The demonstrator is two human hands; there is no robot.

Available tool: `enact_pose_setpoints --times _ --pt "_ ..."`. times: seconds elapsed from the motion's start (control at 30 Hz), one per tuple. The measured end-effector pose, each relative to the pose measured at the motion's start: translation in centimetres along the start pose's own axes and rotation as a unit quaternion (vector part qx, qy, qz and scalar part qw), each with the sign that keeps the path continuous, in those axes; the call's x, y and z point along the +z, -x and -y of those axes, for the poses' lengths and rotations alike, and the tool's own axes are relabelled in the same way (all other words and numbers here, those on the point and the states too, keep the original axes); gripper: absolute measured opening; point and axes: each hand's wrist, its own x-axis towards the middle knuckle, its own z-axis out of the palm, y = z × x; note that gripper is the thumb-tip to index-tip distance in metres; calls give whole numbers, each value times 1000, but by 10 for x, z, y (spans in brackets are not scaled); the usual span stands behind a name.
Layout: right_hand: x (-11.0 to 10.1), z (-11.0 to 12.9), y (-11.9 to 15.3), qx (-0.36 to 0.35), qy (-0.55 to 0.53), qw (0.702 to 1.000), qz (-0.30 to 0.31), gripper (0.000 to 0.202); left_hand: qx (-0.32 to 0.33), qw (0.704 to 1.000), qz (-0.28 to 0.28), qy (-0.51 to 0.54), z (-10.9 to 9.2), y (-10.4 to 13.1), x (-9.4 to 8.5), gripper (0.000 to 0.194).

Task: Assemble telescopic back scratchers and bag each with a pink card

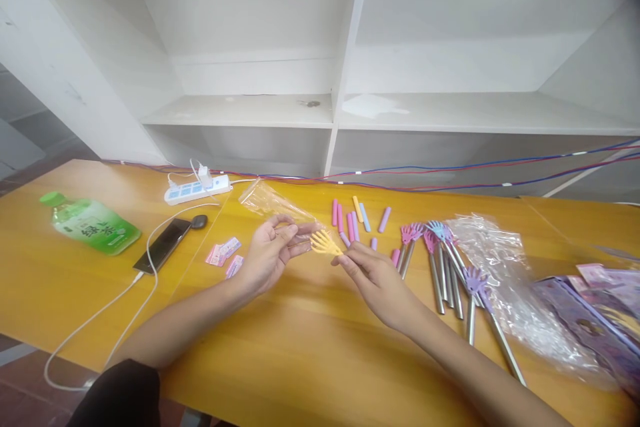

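Black sleeve (120, 397) pushed up at the left elbow, a person leans bare forearms over a wooden desk (280, 360), both hands near its middle. The right hand (373, 273) pinches a yellow back scratcher (325, 243) near the base of its head, thumb against forefinger, the other fingers folded in. Just beyond the pinch, the scratcher's splayed prongs point toward the left hand (273, 253), raised above the desk. Its fingers are bent, the thumb close to them, at the near end of a clear bag (273, 200); whether they grip the plastic cannot be told.

Past the hands lie short coloured tubes (351, 225) in pink, purple, blue and yellow. To the right, a cluster of metal-handled scratchers (474, 280) with pink, blue and purple heads rests beside crumpled clear wrap (493, 253), with purple packaging (580, 320) at the far right.

On the left, small pink and lilac cards (216, 255) lie near the left wrist. Farther out are a dark phone (165, 245), a white power strip (197, 190) and a green-capped bottle (95, 223) on its side. White shelving (240, 110) stands behind the desk.
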Motion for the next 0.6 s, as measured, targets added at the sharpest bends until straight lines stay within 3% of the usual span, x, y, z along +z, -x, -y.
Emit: enact_pose_setpoints --times 0.23,0.6 --pt "-1 0 0 -2 10 1000 -1 49 -8 1000 -14 10 -2 0 -1 33" --pt "-3 0 -1 -8 24 1000 -7 50 -32 999 11 18 6 3 3 35"
